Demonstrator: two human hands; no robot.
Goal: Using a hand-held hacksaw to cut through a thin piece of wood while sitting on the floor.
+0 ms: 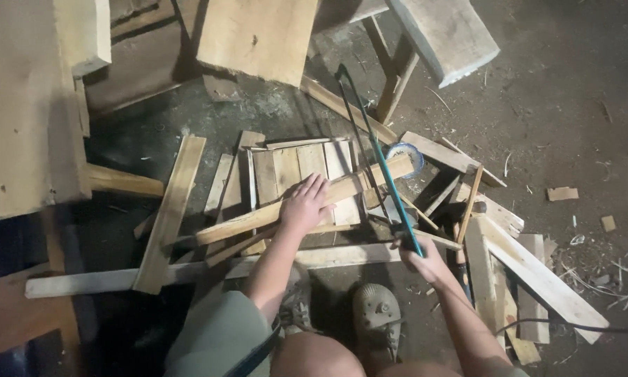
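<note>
My left hand [304, 204] presses flat on a long wooden slat [251, 220] that lies slanted across a small panel of joined boards [293, 167]. My right hand [424, 257] grips the handle of a hacksaw with a dark frame and a teal blade [377, 150]. The saw reaches away from me and crosses the slat near its right end. My two shoes [377, 314] rest on the dirt floor just behind a pale plank [188, 271] lying crosswise.
Scrap boards are piled at the right [530, 269] and a loose plank [167, 216] lies at the left. A large wooden bench top [20, 105] fills the left edge; another board [258, 35] and a sawhorse [443, 35] stand beyond. A small round tin [404, 155] sits by the slat's end.
</note>
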